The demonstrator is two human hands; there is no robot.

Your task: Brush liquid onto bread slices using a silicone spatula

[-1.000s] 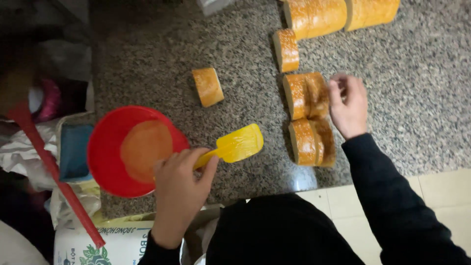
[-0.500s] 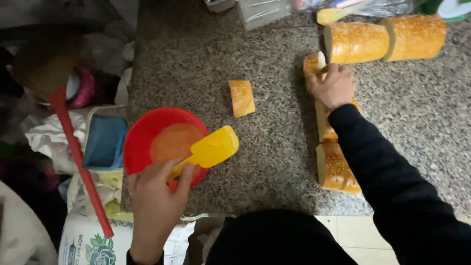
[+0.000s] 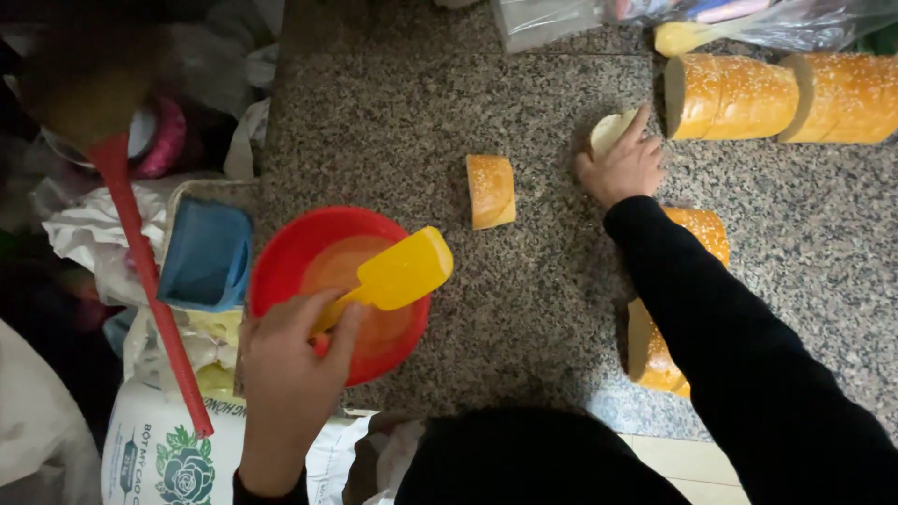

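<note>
Both hands are busy over the speckled granite surface point(image 3: 393, 131). The left hand point(image 3: 290, 369) is closing its fingers around the handle of a yellow spatula point(image 3: 398, 274), whose flat blade is hanging over a red bowl point(image 3: 281, 252) with an orange sauce inside. That bowl is sitting at the near left edge of the surface, just beside a blue container point(image 3: 206, 252) that is lying off the edge among crumpled white bags.

The right hand point(image 3: 625, 166), reaching out from a black sleeve point(image 3: 730, 346), is pressing down on a cut piece of bread point(image 3: 608, 131) with its fingers curled and spread over it, the pale crumb face showing to the left of the fingers. This piece is lying just left of a row of sesame-topped loaf sections point(image 3: 739, 93) running along the far right of the surface.

One small bread piece point(image 3: 490, 190) is lying alone between the bowl and the right hand, apart from both. More loaf pieces point(image 3: 697, 229) are resting partly hidden under the sleeve, near the front edge. A red-handled tool point(image 3: 150, 290) is slanting down the left side, off the surface, over a printed white sack point(image 3: 154, 449).
</note>
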